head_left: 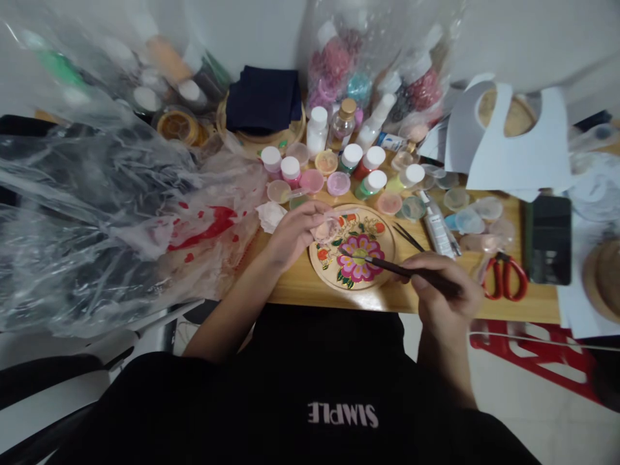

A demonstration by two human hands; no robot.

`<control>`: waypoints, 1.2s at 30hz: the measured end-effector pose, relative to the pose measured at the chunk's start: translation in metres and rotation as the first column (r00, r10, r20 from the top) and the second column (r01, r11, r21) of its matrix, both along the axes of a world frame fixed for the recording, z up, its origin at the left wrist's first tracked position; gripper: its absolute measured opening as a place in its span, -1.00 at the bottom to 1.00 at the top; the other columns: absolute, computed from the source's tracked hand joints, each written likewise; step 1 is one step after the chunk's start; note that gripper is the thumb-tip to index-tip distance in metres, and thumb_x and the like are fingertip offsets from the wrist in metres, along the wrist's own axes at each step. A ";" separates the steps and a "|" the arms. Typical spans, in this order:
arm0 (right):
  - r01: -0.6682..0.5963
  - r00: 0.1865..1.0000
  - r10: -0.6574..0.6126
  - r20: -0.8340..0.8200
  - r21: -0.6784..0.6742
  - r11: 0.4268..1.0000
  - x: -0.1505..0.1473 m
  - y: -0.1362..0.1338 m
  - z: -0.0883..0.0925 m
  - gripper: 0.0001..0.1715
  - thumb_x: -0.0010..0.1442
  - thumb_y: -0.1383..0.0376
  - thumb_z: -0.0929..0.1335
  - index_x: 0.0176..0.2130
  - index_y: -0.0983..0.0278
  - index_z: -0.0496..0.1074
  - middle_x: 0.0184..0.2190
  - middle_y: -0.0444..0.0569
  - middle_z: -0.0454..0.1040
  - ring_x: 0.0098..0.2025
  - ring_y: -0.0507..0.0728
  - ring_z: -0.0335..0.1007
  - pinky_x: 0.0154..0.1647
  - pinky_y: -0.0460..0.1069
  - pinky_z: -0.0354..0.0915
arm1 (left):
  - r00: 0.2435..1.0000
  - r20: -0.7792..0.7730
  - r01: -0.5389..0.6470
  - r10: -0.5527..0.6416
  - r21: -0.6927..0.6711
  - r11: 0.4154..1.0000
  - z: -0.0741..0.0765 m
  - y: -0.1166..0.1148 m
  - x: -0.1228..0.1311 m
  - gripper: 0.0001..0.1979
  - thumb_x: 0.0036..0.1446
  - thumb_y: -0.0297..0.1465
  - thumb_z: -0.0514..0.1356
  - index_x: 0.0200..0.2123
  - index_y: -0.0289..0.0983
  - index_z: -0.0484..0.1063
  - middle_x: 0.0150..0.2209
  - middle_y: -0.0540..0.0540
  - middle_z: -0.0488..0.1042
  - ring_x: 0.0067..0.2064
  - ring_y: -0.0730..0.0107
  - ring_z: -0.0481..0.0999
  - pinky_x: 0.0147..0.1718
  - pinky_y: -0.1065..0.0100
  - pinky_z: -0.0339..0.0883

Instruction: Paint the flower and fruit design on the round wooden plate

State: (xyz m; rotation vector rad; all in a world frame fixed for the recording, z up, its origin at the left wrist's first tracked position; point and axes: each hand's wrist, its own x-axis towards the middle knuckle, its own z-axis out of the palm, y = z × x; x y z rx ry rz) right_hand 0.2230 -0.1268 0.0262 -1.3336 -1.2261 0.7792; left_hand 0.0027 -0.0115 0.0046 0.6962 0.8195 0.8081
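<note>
A round wooden plaque (352,247) painted with a pink and purple flower lies at the table's front edge. My right hand (443,290) is closed on a thin dark brush (387,265) whose tip rests near the flower's centre. My left hand (298,231) is closed on a small clear cup (328,228) held over the plaque's upper left rim.
Small paint bottles with white caps (371,169) and open paint cups (338,183) crowd behind the plaque. Tweezers (407,237), a tube (437,229), red scissors (504,276) and a dark phone (549,239) lie to the right. Crumpled plastic bags (106,219) fill the left.
</note>
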 end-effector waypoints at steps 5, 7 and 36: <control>-0.076 0.992 0.077 0.103 -0.016 0.997 0.001 -0.004 -0.008 -0.82 0.23 0.36 0.43 -0.19 0.13 0.64 -0.37 -0.11 0.61 -0.36 0.10 0.55 -0.35 0.00 0.44 | 0.999 0.018 0.031 -0.031 0.023 0.999 -0.001 0.000 -0.001 -0.75 -0.06 -0.24 0.36 -0.36 -0.27 0.48 -0.40 0.00 0.50 -0.36 0.45 0.47 -0.29 0.35 0.33; -0.084 0.992 0.085 0.094 -0.013 0.996 0.000 -0.003 -0.010 -0.80 0.24 0.38 0.42 -0.18 0.13 0.63 -0.37 -0.11 0.61 -0.36 0.09 0.55 -0.35 0.00 0.43 | 0.999 0.045 0.028 -0.030 0.027 0.999 -0.003 0.000 -0.002 -0.74 -0.06 -0.24 0.37 -0.35 -0.28 0.49 -0.41 -0.01 0.50 -0.35 0.43 0.48 -0.30 0.35 0.33; 0.071 0.996 -0.077 -0.045 -0.131 0.989 -0.011 0.005 -0.001 -0.86 0.20 0.40 0.44 -0.33 0.16 0.62 -0.52 -0.17 0.59 -0.57 0.08 0.49 -0.56 0.00 0.36 | 1.000 0.011 -0.001 0.001 0.026 1.000 0.001 -0.001 -0.001 -0.77 -0.08 -0.28 0.36 -0.37 -0.29 0.49 -0.43 0.00 0.46 -0.35 0.44 0.44 -0.30 0.36 0.30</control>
